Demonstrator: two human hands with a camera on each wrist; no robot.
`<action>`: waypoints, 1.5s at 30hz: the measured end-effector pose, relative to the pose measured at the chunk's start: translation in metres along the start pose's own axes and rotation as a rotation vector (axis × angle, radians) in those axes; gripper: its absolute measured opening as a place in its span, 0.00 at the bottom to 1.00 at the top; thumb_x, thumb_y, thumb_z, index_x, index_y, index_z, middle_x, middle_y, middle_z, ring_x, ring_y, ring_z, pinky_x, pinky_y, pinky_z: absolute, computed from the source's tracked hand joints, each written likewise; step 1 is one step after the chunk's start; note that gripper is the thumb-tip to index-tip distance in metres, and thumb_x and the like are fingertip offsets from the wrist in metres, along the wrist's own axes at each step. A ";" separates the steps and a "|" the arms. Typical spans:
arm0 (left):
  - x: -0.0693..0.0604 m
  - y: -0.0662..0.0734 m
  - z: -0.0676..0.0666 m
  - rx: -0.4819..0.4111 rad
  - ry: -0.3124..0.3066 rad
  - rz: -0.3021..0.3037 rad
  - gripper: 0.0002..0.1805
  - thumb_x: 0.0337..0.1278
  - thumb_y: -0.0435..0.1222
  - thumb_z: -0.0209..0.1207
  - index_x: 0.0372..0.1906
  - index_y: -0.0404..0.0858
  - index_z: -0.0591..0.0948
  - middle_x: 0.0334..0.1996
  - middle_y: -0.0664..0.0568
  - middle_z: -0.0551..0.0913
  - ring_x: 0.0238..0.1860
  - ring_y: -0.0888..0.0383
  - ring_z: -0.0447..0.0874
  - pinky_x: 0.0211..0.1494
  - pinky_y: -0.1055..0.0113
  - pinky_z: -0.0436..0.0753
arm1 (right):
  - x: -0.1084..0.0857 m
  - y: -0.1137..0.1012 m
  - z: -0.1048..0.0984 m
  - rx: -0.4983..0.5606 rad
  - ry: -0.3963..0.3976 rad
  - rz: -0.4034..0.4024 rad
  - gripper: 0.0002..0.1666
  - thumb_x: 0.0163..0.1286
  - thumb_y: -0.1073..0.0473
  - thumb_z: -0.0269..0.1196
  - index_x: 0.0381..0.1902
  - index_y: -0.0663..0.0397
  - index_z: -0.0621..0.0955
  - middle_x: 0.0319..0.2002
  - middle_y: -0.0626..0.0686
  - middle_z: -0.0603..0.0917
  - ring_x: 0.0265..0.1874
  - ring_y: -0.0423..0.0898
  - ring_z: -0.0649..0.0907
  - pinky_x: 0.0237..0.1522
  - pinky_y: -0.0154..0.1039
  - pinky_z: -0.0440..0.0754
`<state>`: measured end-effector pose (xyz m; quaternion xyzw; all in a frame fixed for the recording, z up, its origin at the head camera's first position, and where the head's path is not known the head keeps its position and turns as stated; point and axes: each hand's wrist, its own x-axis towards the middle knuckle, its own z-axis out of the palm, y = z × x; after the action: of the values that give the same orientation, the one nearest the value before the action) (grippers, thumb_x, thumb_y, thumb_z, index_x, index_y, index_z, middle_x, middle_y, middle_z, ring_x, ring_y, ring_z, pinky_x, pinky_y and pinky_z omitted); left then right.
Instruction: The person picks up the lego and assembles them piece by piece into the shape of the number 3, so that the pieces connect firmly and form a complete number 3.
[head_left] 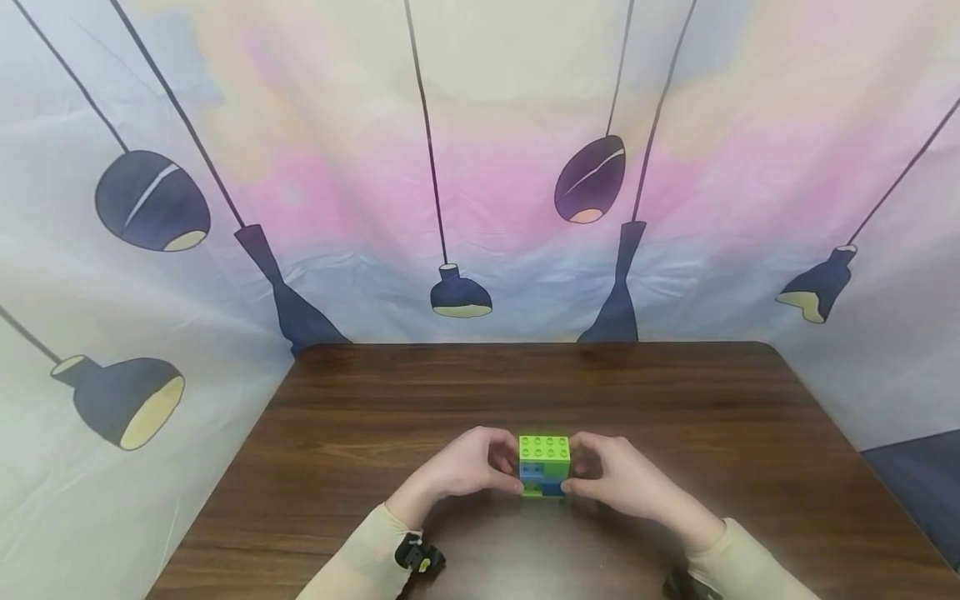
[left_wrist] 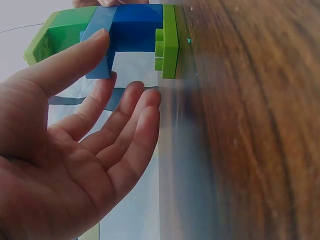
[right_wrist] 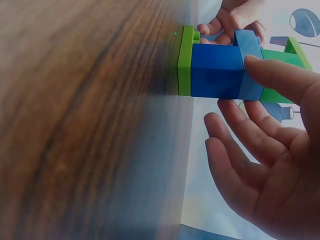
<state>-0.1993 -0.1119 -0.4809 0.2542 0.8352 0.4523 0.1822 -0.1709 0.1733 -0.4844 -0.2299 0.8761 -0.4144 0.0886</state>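
A small stack of toy building bricks [head_left: 543,471] stands on the table between both hands. Its top is a lime studded brick [head_left: 543,448]. Below that come a green brick [left_wrist: 67,27], a light blue brick [right_wrist: 251,84], a dark blue brick [right_wrist: 215,72] and a lime base plate [left_wrist: 171,42] at the tabletop. From the left, my left hand [head_left: 472,462] pinches the stack at the light blue layer with thumb and index finger; its other fingers are loosely bent. My right hand [head_left: 622,475] grips the opposite side, its thumb on the light blue layer.
The brown wooden table [head_left: 360,392] spreads around the hands. Behind it hangs a pastel cloth [head_left: 517,100] printed with dark lamps. A dark surface [head_left: 918,483] shows beyond the right edge. Each wrist wears a black device [head_left: 417,557].
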 end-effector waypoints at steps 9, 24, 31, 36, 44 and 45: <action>0.001 0.002 -0.001 0.013 0.051 0.010 0.18 0.51 0.36 0.81 0.46 0.44 0.88 0.39 0.53 0.89 0.39 0.59 0.86 0.41 0.62 0.82 | 0.001 0.002 0.000 -0.021 0.038 -0.009 0.23 0.66 0.51 0.78 0.54 0.51 0.84 0.43 0.41 0.90 0.41 0.39 0.88 0.43 0.39 0.85; -0.001 0.000 0.004 -0.045 0.160 -0.042 0.17 0.58 0.39 0.78 0.50 0.36 0.91 0.37 0.54 0.92 0.36 0.59 0.90 0.37 0.62 0.86 | 0.001 0.000 0.003 -0.014 0.071 0.045 0.25 0.74 0.44 0.71 0.59 0.55 0.85 0.45 0.43 0.91 0.48 0.44 0.89 0.55 0.56 0.85; 0.001 -0.001 0.007 -0.042 0.179 -0.033 0.17 0.62 0.42 0.75 0.50 0.34 0.91 0.36 0.54 0.92 0.34 0.59 0.89 0.36 0.62 0.84 | 0.004 0.004 0.006 -0.033 0.081 0.068 0.30 0.75 0.44 0.70 0.62 0.62 0.86 0.54 0.54 0.91 0.56 0.52 0.88 0.59 0.59 0.83; 0.001 -0.001 0.008 -0.044 0.189 -0.046 0.17 0.65 0.42 0.74 0.51 0.33 0.91 0.34 0.54 0.92 0.33 0.56 0.90 0.34 0.61 0.84 | 0.006 0.002 0.007 -0.027 0.095 0.096 0.30 0.76 0.45 0.70 0.63 0.62 0.86 0.59 0.59 0.88 0.57 0.54 0.88 0.61 0.61 0.81; 0.000 0.002 0.012 -0.070 0.173 -0.092 0.14 0.67 0.39 0.72 0.50 0.34 0.92 0.33 0.50 0.91 0.30 0.55 0.90 0.37 0.59 0.87 | 0.006 0.000 0.007 -0.008 0.086 0.150 0.27 0.75 0.51 0.71 0.64 0.64 0.85 0.59 0.60 0.88 0.61 0.58 0.86 0.61 0.60 0.81; 0.001 0.002 0.012 -0.070 0.171 -0.094 0.14 0.67 0.39 0.72 0.50 0.34 0.92 0.34 0.51 0.91 0.30 0.55 0.90 0.37 0.59 0.87 | 0.006 0.000 0.007 -0.005 0.078 0.153 0.27 0.75 0.52 0.71 0.64 0.64 0.85 0.59 0.60 0.88 0.60 0.57 0.87 0.61 0.60 0.82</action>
<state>-0.1929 -0.1027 -0.4854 0.1687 0.8423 0.4922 0.1403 -0.1738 0.1657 -0.4883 -0.1460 0.8950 -0.4128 0.0851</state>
